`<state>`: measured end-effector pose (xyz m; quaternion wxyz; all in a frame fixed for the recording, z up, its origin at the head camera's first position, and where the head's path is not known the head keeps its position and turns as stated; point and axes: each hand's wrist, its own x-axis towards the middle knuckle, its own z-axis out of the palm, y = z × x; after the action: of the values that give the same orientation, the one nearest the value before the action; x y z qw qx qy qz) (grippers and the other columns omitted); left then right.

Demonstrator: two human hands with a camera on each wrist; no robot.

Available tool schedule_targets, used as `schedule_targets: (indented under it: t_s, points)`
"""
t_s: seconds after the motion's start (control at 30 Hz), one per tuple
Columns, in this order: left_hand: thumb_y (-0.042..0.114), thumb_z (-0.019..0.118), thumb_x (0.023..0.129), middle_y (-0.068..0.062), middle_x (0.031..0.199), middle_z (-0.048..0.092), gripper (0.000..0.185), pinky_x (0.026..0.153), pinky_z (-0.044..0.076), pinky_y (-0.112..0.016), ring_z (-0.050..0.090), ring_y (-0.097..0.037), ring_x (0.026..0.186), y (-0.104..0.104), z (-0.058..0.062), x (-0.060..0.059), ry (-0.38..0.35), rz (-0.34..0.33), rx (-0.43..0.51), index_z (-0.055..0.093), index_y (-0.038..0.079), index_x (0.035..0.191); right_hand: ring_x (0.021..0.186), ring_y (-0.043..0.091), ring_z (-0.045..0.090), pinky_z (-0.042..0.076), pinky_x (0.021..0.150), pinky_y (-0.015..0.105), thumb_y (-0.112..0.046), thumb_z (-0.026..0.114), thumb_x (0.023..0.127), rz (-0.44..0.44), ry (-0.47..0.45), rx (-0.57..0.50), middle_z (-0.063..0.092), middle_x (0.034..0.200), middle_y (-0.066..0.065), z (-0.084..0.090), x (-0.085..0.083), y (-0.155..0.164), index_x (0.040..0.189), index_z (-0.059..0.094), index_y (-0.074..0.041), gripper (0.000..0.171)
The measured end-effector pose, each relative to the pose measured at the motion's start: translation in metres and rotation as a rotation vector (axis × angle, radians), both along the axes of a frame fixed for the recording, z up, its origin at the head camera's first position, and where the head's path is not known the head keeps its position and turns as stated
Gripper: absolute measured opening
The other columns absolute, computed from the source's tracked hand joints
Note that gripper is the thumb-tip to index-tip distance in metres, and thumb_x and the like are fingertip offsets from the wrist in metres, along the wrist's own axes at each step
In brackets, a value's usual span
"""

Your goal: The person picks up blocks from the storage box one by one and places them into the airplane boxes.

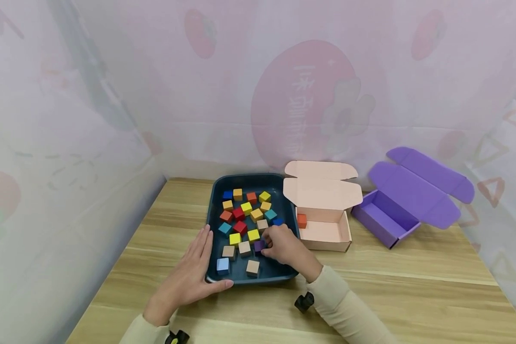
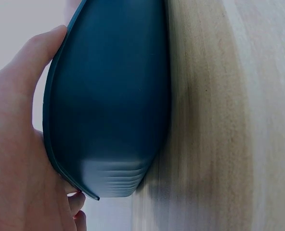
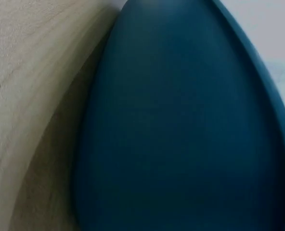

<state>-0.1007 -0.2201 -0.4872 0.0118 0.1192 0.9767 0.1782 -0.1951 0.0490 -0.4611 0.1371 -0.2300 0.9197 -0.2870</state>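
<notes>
Purple cube [image 1: 258, 246] lies at the fingertips of the right hand [image 1: 285, 245].

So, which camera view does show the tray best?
The head view: it shows the tray from above, nearly whole, with the cubes inside. The left wrist and right wrist views each show only part of its outside, close up.

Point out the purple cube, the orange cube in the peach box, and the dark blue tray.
Purple cube [image 1: 258, 246]: head view, on its uncovered part, left of the fingers [image 1: 269, 237].
Orange cube [image 1: 302, 221]: head view, on the middle of its visible surface.
Dark blue tray [image 2: 109, 96]: left wrist view, on its outer wall.
</notes>
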Motion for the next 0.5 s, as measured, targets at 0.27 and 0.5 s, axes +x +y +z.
schedule_targets:
  t_s: [0.27,0.5]
  points:
    - [0.085,0.064,0.081,-0.012,0.180,-0.001,0.131,0.130,0.023,-0.064,0.010,-0.037,0.166,0.0007,-0.0011,0.0006,-0.005,0.004,0.007,0.010,0.006,0.170,0.079,0.011,0.069,0.067,0.084,0.034,-0.012,0.084,0.091,0.008,0.001,-0.010,0.079,0.102,0.010,-0.0056,-0.0011,-0.0003,0.116,0.077,-0.001,0.028]
    - [0.086,0.063,0.081,-0.012,0.180,-0.001,0.131,0.130,0.023,-0.065,0.010,-0.037,0.166,0.0009,-0.0020,0.0003,-0.010,0.009,0.004,0.009,0.006,0.170,0.085,0.014,0.075,0.067,0.084,0.035,-0.013,0.084,0.091,0.017,0.030,-0.016,0.080,0.105,0.012,0.0005,-0.0005,0.0056,0.115,0.078,-0.002,0.027]
